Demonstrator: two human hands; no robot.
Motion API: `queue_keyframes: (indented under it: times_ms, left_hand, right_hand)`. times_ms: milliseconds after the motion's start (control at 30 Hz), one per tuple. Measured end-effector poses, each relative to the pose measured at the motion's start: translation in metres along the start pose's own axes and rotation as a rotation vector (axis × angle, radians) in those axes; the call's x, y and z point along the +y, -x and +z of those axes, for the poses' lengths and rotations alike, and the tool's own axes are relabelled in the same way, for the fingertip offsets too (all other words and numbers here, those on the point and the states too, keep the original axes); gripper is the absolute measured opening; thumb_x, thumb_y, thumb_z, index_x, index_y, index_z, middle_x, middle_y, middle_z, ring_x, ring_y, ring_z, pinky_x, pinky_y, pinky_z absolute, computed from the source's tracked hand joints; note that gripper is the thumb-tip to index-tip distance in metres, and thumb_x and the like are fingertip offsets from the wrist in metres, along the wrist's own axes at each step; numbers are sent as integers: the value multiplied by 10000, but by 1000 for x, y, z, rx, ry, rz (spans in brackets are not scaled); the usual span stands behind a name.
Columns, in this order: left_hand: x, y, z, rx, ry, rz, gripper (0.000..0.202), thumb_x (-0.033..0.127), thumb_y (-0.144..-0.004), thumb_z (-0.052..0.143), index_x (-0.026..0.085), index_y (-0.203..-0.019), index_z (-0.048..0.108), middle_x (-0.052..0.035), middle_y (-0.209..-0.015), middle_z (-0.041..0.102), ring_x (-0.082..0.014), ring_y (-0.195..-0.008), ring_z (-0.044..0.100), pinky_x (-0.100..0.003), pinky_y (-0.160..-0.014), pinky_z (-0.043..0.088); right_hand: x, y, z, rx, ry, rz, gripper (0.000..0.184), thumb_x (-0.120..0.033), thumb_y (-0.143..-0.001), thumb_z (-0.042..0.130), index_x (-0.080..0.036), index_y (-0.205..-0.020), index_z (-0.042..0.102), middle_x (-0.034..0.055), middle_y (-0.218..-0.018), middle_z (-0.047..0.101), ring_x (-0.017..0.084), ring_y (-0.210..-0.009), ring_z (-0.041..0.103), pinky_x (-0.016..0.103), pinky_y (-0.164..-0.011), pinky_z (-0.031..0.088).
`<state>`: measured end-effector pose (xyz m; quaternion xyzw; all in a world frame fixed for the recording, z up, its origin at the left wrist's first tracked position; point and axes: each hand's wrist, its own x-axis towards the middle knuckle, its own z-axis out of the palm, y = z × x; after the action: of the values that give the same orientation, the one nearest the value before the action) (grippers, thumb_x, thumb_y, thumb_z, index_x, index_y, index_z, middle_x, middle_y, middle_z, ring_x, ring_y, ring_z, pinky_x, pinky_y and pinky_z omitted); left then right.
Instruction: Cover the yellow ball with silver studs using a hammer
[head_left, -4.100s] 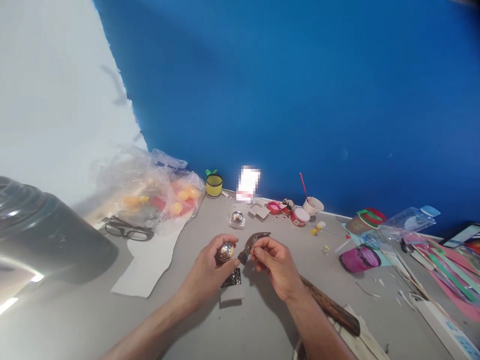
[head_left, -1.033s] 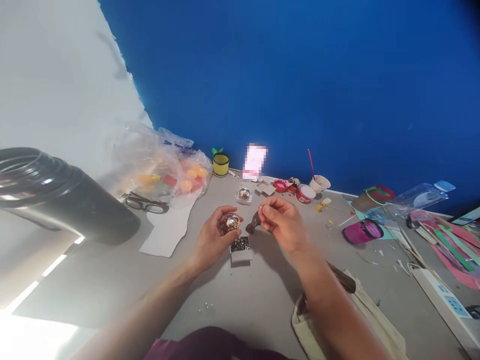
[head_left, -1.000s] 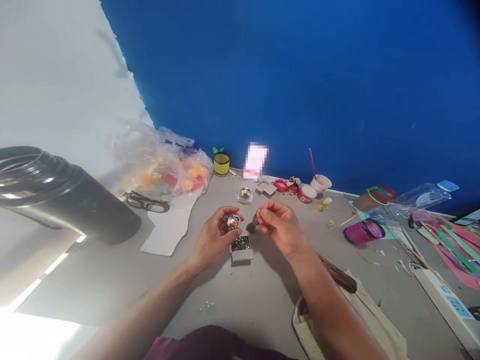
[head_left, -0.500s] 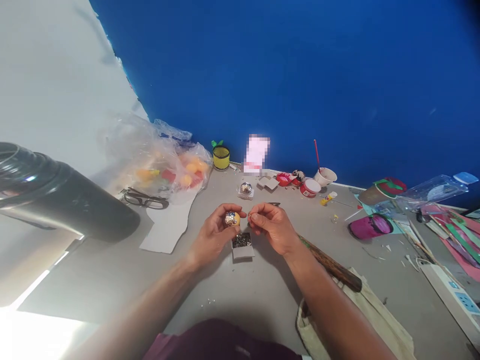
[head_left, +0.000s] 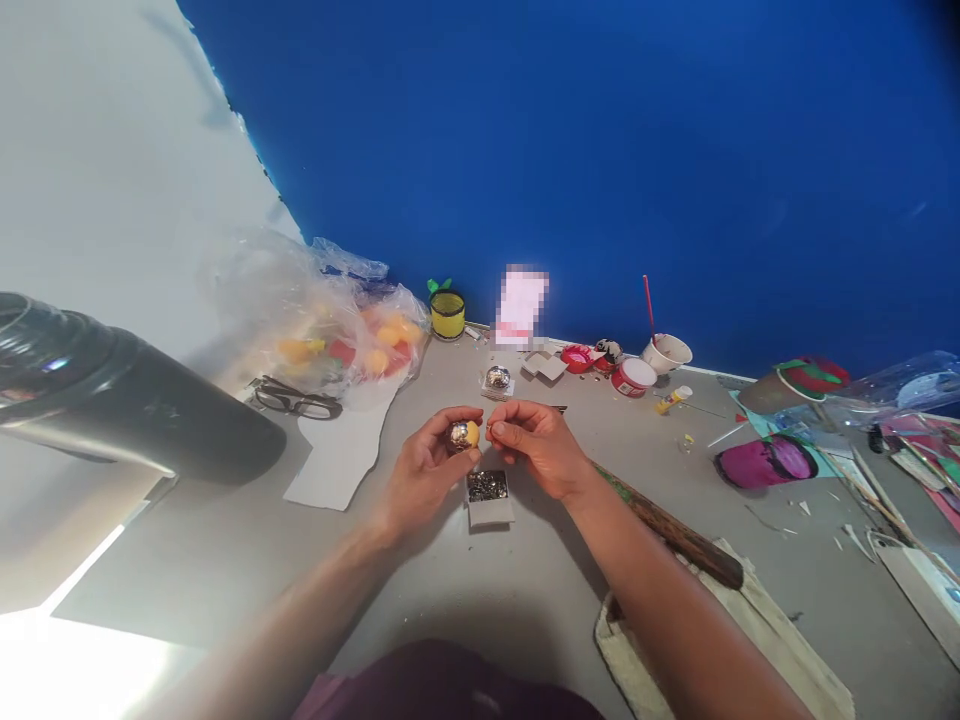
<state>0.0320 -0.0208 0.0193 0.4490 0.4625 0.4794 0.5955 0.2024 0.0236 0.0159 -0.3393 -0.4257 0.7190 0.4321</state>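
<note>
ball [head_left: 460,436], apparently part done with yellow left bare beside the silver, is pinched by the left hand [head_left: 426,474] near the box [head_left: 491,514]; right hand [head_left: 543,452] alongside, grip pressed together, contents unclear.

Through my feed I see a small yellow ball [head_left: 463,436] partly plated in shiny silver metal, gripped in the left hand [head_left: 420,475], its bare yellow side facing right. Below it I make out an open white box [head_left: 491,514] on the grey tabletop [head_left: 427,570], holding glinting tack-like pieces [head_left: 487,486], dark and jumbled.
</note>
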Motion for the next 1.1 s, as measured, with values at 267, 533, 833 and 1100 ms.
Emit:
queue_keyframes:
  times_ms: [267,533,833,1100]
  left_hand:
    - [9,7,4,99,-309,26,516,297,-821,676,168,-1313,589,-55,-1026,709,-173,-848,650,-292,-790,519]
    - [4,7,1,64,-325,36,584,314,-835,645,179,-1387,509,-82,-1194,708,-212,-1012,688,-338,-906,538]
    - [5,6,-1,87,-402,24,490,310,-791,687,158,-1255,654,-71,-1072,756,-221,-940,698,-337,-867,532]
    - [0,6,-3,77,-362,23,559,340,-789,701,136,-1306,642,-87,-1078,759,-229,-938,695,-350,-870,535]
  right_hand:
    - [9,5,2,-12,82,1,311,-413,-658,899,-178,-775,732,6,-690,685,114,-616,576,209,-497,426]
    - [12,4,-3,-12,112,-3,300,-414,-662,896,-176,-746,734,5,-690,670,102,-584,531,223,-503,419]
    - [14,2,-6,-41,78,39,302,-401,-646,914,-170,-740,744,-1,-667,660,87,-545,500,227,-504,401]
    - [18,0,-11,-73,52,70,298,-400,-664,911,-173,-754,739,-2,-676,675,79,-532,509,224,-520,390]
